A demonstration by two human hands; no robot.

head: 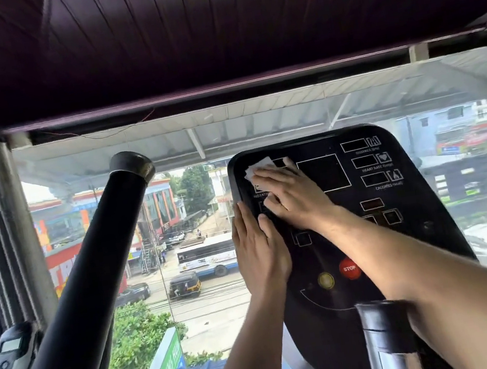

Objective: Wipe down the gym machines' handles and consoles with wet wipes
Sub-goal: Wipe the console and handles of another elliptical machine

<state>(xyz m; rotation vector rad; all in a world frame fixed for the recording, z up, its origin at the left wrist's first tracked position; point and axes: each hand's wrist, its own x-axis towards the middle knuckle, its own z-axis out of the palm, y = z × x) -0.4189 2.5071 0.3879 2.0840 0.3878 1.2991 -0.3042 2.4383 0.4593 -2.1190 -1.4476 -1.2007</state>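
A wide glass window is looking out over a street with a bus and an auto-rickshaw below, under a dark ribbed ceiling; in front of it the tilted black plastic console (400,224) of a gym machine is standing.

The small white wet wipe (257,168) is lying on the console's upper left corner, pressed flat beneath the fingers of the right hand (292,191), whose forearm is crossing the panel from the lower right. That grip is spread and flat on the wipe rather than pinching it, with one corner of the wipe sticking out past the fingertips. The wipe looks thin, limp and light; damp, it is likely to bunch or fold under a sideways stroke, so pressing it with the flat pads, as the hand is doing, seems better than holding an edge. The panel looks stiff and smooth, and firm pressure could trip its flush keys or the round red STOP button (349,268).

The left hand (260,251) is resting with straight fingers along the console's left edge, apparently steadying it and holding nothing.

Further out, a thick black tubular handle (90,270) is rising diagonally at left, and a black-capped chrome handle (387,330) is standing at lower right; I judge both are waiting for wiping.
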